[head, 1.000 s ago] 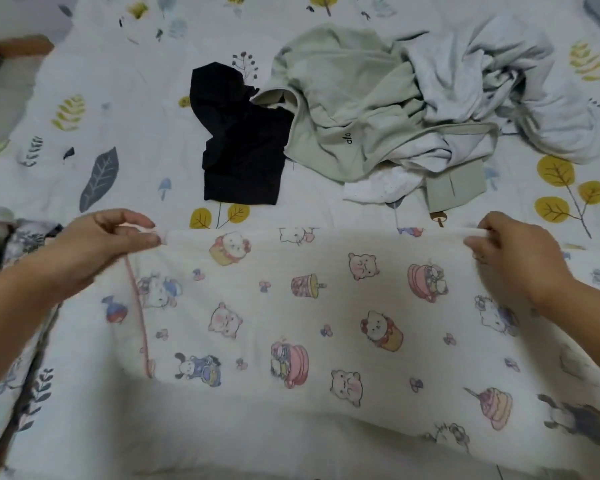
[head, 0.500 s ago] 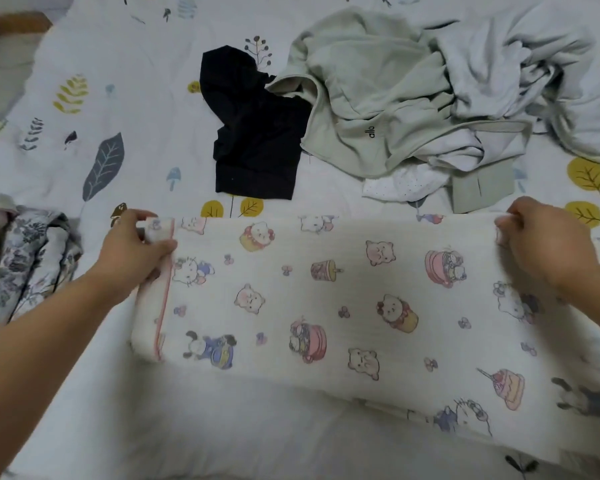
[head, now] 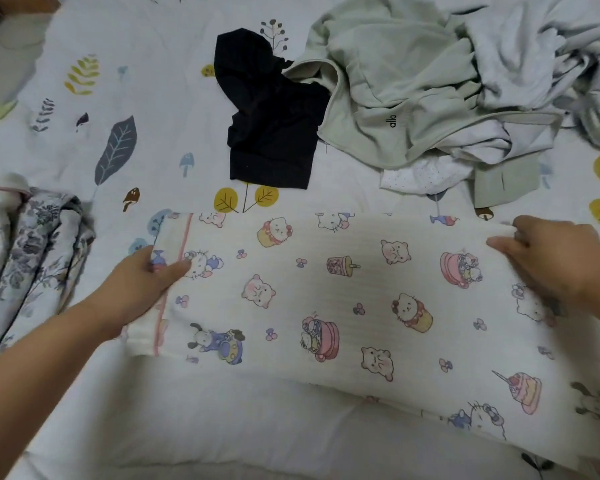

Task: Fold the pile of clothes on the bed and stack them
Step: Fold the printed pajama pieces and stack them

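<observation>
Head view looks down on a bed (head: 84, 140) with a leaf-print sheet. Across the near part lies a cream cartoon-print cloth (head: 326, 299), folded into a long band. The left hand (head: 146, 285) pinches its pink-trimmed left end, thumb on top; the right hand (head: 551, 258) grips the far right corner with curled fingers. Beyond it sit a black garment (head: 271, 133), a pale green top (head: 395, 88) and crumpled white clothes (head: 541, 46). A folded floral cloth (head: 39, 244) lies at the left edge.
</observation>
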Demonstrator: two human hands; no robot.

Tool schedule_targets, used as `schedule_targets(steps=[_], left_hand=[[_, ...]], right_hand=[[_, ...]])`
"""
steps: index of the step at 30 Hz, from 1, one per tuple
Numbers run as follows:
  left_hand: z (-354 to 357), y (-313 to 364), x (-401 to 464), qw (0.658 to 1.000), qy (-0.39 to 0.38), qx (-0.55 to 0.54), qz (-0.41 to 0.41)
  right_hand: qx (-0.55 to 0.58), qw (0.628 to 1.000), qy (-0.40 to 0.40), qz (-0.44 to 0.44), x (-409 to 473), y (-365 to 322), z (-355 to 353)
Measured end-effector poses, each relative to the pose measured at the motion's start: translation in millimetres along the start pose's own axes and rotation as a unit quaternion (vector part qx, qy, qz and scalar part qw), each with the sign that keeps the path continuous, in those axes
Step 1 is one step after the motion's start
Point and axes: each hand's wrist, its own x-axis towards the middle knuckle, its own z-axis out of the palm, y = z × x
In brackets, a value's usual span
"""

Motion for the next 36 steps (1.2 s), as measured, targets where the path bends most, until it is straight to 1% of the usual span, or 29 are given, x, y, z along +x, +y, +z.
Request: schedule_targets(steps=[1,2,3,4,5,6,7,8,9,10,11,12,14,16,18,19,20,23,25,26,28,29,30,31,32,33,35,36], left_hand=[[-8.2,-0.6,-2.0,1.0,0.016,0.019,0.01],[-14.6,-2.5,-3.4,0.999,0.03,0.04,0.01],[-18.3,-6.4,-2.5,0.997,0.043,0.067,0.001],[-18.2,-9.7,-2.3,0.993,0.057,0.106,-0.014],[-14.9,-11.6,-2.5,0.984,0.079,0.159,-0.029],[-10.3,-12.7,-2.2,0.971,0.112,0.209,-0.03],[-5.0,-12.4,-1.9,0.956,0.158,0.245,-0.004],[0.5,-8.3,-3.8,0.939,0.21,0.267,0.055],[7.6,-1.6,-7.9,0.916,0.254,0.281,0.133],[18.3,6.1,-15.4,0.898,0.274,0.282,0.2],[33.4,13.4,-25.3,0.892,0.26,0.277,0.245],[52.8,17.8,-35.5,0.888,0.23,0.28,0.282],[94.7,18.9,-54.3,0.878,0.131,0.32,0.331],[124.3,6.1,-61.1,0.854,0.051,0.388,0.343],[132.3,-14.0,-55.1,0.852,0.007,0.42,0.312],[131.1,-22.8,-51.0,0.856,0.007,0.416,0.308],[129.4,-28.6,-48.1,0.858,0.012,0.409,0.31],[124.4,-28.0,-50.0,0.851,0.008,0.425,0.31],[118.5,-22.9,-57.1,0.843,0.017,0.427,0.328],[114.6,-23.7,-61.4,0.834,0.023,0.429,0.347],[106.7,-31.3,-67.5,0.821,0.028,0.438,0.365],[101.0,-38.4,-69.8,0.826,0.026,0.447,0.344],[95.3,-46.8,-71.0,0.839,0.016,0.453,0.302],[89.6,-54.4,-70.3,0.853,0.003,0.45,0.264],[84.3,-59.4,-68.6,0.862,-0.008,0.441,0.249],[79.1,-60.4,-66.7,0.866,-0.017,0.431,0.253],[67.1,-53.6,-64.2,0.868,-0.018,0.408,0.282],[60.5,-49.4,-62.7,0.869,0.011,0.39,0.305]], right_hand=[[0.008,0.999,0.043,-0.008,-1.2,-1.1,-0.7],[0.008,0.997,0.069,-0.016,-3.9,-4.3,-1.3],[-0.005,0.997,0.077,-0.024,-5.0,-7.8,-0.1],[-0.029,0.998,0.061,-0.022,-6.1,-12.9,2.3],[-0.052,0.998,0.029,-0.005,-7.6,-19.4,4.6],[-0.055,0.998,-0.002,0.019,-9.8,-24.8,6.1],[-0.039,0.998,-0.015,0.037,-13.6,-29.0,5.5],[-0.013,0.999,-0.003,0.049,-19.5,-31.6,3.8],[0.016,0.998,0.019,0.059,-28.3,-33.6,1.3],[0.042,0.996,0.045,0.069,-39.5,-34.9,-0.3],[0.068,0.992,0.067,0.078,-52.7,-35.8,-0.2],[0.088,0.989,0.08,0.085,-67.9,-37.5,1.8],[0.096,0.989,0.073,0.089,-102.8,-44.4,11.9],[0.06,0.996,0.015,0.07,-136.4,-50.8,30.0],[0.0,0.996,-0.079,0.036,-161.8,-50.0,47.9],[-0.016,0.994,-0.107,0.021,-169.1,-46.4,53.8],[-0.02,0.993,-0.116,0.01,-172.8,-42.0,57.7],[-0.038,0.994,-0.104,0.023,-175.9,-39.3,55.2],[0.0,0.998,-0.065,0.019,-176.8,-57.5,50.6],[0.02,0.999,-0.048,-0.006,-179.7,-73.3,49.1],[0.038,0.993,-0.022,-0.105,-187.4,-110.4,50.4],[0.035,0.986,-0.019,-0.16,-189.7,-127.3,55.1],[0.024,0.978,-0.037,-0.203,-191.6,-142.0,60.9],[0.001,0.972,-0.056,-0.23,-192.0,-155.3,63.8],[-0.023,0.967,-0.078,-0.242,-191.8,-165.7,66.3],[-0.036,0.963,-0.089,-0.251,-190.1,-173.4,69.3],[-0.022,0.962,-0.103,-0.251,-182.1,-185.9,64.4],[-0.006,0.965,-0.106,-0.238,-176.3,-190.6,58.1]])
